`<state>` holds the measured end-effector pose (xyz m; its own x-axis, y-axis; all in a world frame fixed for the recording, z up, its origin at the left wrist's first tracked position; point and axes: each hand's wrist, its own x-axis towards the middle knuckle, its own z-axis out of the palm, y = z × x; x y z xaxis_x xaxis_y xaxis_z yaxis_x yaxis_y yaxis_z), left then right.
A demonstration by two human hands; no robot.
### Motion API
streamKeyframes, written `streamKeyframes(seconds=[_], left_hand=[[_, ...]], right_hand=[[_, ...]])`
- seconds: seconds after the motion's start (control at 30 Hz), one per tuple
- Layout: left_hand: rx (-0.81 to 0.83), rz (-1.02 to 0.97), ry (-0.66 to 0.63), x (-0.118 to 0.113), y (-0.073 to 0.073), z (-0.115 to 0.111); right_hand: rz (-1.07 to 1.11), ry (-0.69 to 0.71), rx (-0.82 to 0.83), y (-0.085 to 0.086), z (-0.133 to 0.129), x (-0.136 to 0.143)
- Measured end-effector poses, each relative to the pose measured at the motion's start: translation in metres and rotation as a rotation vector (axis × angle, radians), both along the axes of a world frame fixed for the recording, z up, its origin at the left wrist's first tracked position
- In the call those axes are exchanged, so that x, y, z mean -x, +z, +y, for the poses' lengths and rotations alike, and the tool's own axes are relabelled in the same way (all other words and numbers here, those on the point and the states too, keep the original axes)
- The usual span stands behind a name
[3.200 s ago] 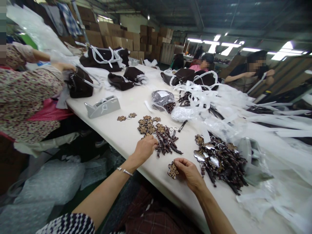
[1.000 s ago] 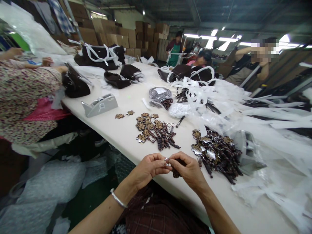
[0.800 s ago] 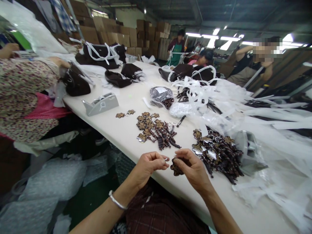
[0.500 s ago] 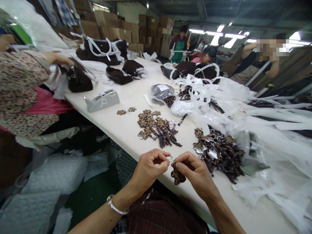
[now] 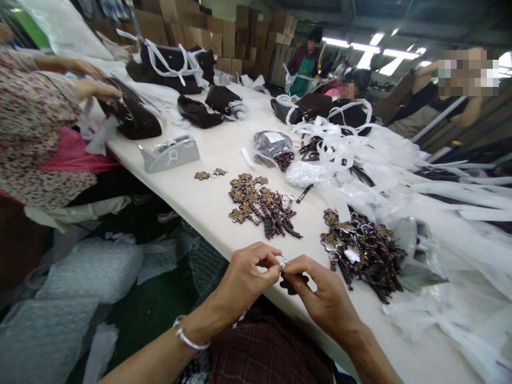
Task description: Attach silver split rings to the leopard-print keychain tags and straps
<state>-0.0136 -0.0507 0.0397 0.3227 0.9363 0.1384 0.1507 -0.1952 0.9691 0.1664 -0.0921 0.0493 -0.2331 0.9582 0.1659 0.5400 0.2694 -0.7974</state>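
Just past the table's near edge, my left hand point(image 5: 251, 273) pinches a silver metal ring point(image 5: 283, 261) between thumb and fingertips. Close against it, my right hand point(image 5: 322, 290) grips a leopard-print flower charm point(image 5: 288, 287), whose upper part is hidden by my fingers. The ring and charm meet between my fingertips; whether they are linked I cannot tell. Ahead of my hands lies a pile of leopard-print flower charms with beaded tassels point(image 5: 256, 200). A bigger heap of such charms point(image 5: 360, 245) sits to the right of it.
A grey tape dispenser point(image 5: 170, 154) stands near the table's left edge. Two charms joined by rings point(image 5: 210, 174) lie beyond it. Dark bags point(image 5: 168, 66) are at the back, with white straps and plastic point(image 5: 384, 181) on the right. A co-worker's hand point(image 5: 100, 89) touches a bag on the left.
My right hand has moved in towards the ring, and its fingers now cover more of the charm. The camera view has shifted slightly. The co-worker's hands on the left have moved.
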Motion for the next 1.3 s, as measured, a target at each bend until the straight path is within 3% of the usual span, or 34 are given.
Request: streamKeyframes(seconds=[0.37, 0.47, 0.63, 0.8, 1.1, 1.3], left_hand=[[0.078, -0.040, -0.008, 0.004, -0.003, 0.003], [0.168, -0.076, -0.042, 0.006, -0.008, 0.002], [0.275, -0.128, -0.041, 0.013, -0.018, 0.006], [0.348, -0.144, -0.003, 0.022, -0.024, 0.015], [0.339, -0.103, 0.026, 0.034, -0.029, 0.020], [0.348, -0.094, 0.042, 0.035, -0.029, 0.020]], right_hand=[[-0.206, 0.008, -0.135, -0.006, 0.012, 0.000], [-0.181, -0.040, -0.095, -0.014, 0.017, 0.000], [-0.050, -0.115, 0.117, -0.026, 0.034, -0.011], [-0.158, -0.269, 0.040, -0.031, 0.069, -0.018], [-0.652, 0.023, -0.192, -0.063, 0.111, 0.006], [-0.547, -0.033, -0.181, -0.069, 0.120, -0.005]])
